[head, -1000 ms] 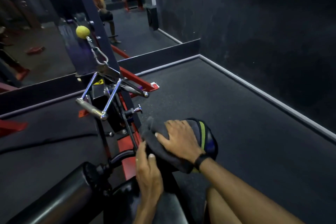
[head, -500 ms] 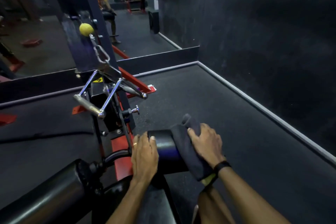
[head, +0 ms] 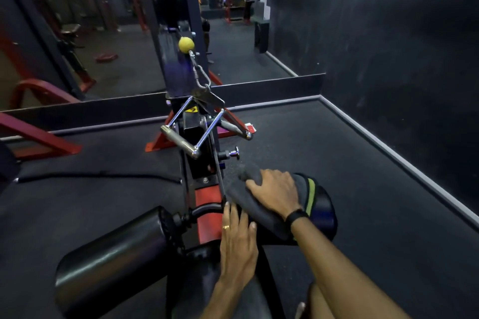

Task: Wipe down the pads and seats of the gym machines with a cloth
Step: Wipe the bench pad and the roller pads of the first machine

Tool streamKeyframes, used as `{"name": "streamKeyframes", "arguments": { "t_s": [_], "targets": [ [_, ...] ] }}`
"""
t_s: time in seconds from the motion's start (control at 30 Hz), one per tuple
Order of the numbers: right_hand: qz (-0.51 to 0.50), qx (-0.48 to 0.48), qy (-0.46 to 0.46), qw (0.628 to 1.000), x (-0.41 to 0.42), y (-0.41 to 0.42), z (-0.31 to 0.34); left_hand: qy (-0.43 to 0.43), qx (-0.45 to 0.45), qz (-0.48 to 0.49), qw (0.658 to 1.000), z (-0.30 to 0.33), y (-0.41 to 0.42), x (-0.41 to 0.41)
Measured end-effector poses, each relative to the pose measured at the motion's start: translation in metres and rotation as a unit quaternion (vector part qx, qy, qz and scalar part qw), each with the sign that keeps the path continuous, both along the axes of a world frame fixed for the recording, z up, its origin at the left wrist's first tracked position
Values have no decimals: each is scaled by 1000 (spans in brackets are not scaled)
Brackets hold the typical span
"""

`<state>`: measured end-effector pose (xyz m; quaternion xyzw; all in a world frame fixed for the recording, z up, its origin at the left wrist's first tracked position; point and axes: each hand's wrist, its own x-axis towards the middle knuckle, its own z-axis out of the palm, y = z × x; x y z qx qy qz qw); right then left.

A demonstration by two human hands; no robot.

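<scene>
A dark grey cloth (head: 247,201) with a yellow-green stripe lies draped over the black right roller pad (head: 326,212) of the cable row machine. My right hand (head: 277,193), fingers spread, presses down on the cloth on top of that pad. My left hand (head: 237,243) rests flat at the pad's inner end, by the red frame (head: 204,204), fingers straight. The black left roller pad (head: 111,254) is bare. Below my left arm, the black seat (head: 191,282) is partly hidden.
A chrome V-handle (head: 197,132) hangs on a cable with a yellow ball (head: 186,45) just ahead of the pads. A chrome adjuster knob (head: 234,154) sticks out right of the post. A mirror wall stands behind, a dark wall at right. My bare knee (head: 318,300) is at the bottom.
My right hand has slid the cloth back along the right roller pad from its outer end toward the frame. My left hand has stayed by the inner end. The view has tilted up.
</scene>
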<state>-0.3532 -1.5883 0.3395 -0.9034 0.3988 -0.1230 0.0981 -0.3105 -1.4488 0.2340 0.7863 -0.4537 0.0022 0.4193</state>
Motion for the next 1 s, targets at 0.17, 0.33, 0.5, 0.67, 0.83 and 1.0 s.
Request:
{"name": "streamKeyframes", "arguments": {
  "t_s": [0.17,0.33,0.5,0.67,0.83,1.0],
  "targets": [
    [54,-92,-157,982,-46,33,-47,128,-106,57,985,24,-1,19],
    [39,-171,-188,966,-73,48,-83,88,-75,129,985,64,-46,37],
    [-96,-172,-215,957,-110,28,-91,36,159,76,984,59,-83,31],
    [-189,-29,-266,945,-121,-4,-73,12,75,65,995,39,-75,20],
    [-243,115,-59,961,-90,-49,-16,-67,6,23,997,19,-53,16],
    [-175,178,100,963,-47,-65,10,-103,-17,-17,994,7,-27,1]
  ]
}}
